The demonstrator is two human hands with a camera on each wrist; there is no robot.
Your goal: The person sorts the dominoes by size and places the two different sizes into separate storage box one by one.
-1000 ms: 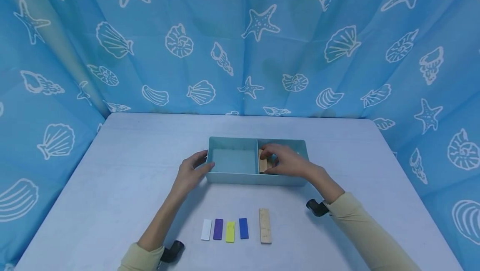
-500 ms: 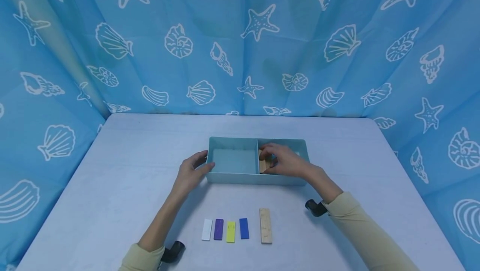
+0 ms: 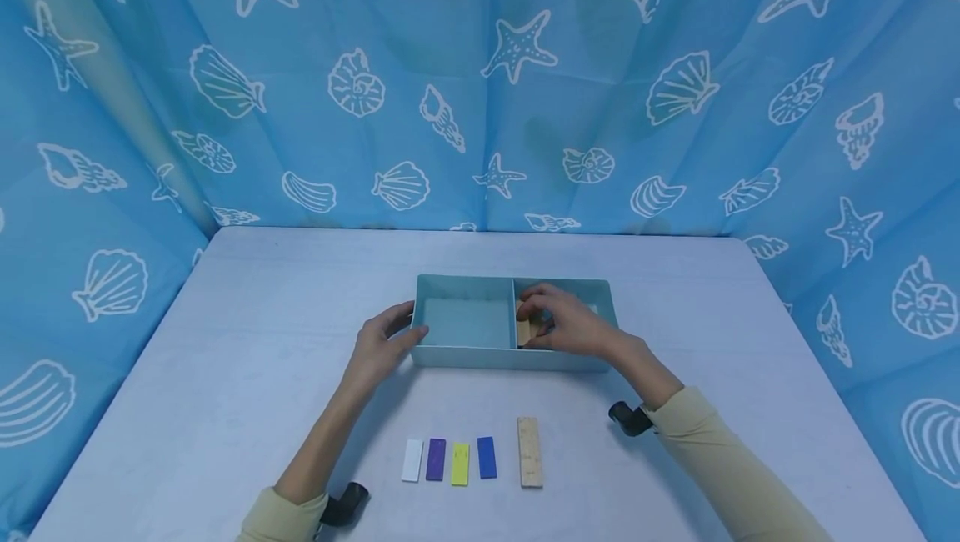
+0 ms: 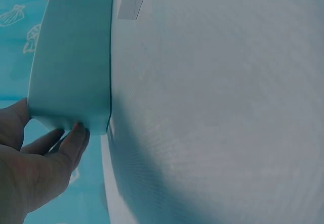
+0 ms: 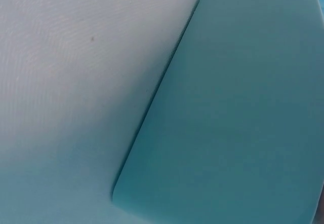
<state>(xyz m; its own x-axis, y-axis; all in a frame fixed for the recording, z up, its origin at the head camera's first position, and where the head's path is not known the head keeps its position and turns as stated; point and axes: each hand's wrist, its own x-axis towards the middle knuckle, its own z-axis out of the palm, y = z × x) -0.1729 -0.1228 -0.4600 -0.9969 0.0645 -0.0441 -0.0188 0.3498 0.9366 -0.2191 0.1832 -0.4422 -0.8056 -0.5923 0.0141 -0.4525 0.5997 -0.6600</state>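
1. My right hand (image 3: 573, 325) reaches into the right compartment of the teal divided tray (image 3: 465, 357), its grip pinching a wooden block (image 3: 527, 330) close against the divider. The fingers cover most of the block, so I cannot tell how firm the pinch is; a shallow hold could let it slip back into the compartment.
2. The block sits tight against the divider. Lifting at a tilt could catch its edge on that wall and jolt the tray.
3. My left hand (image 3: 378, 343) steadies the tray's left end, thumb and fingers curled on the corner, as the left wrist view shows (image 4: 35, 158). If that hold loosens, the light tray could slide on the smooth counter (image 3: 247, 333).
4. A tray sliding toward me could reach the row of small tiles, white (image 3: 412, 459), purple (image 3: 436, 459), yellow (image 3: 460, 464) and blue (image 3: 487, 457), and the wooden ruler piece (image 3: 529, 464) beside them, and knock them out of line.
5. My right sleeve (image 3: 720, 459) passes near the ruler piece; a careless withdrawal could brush it.
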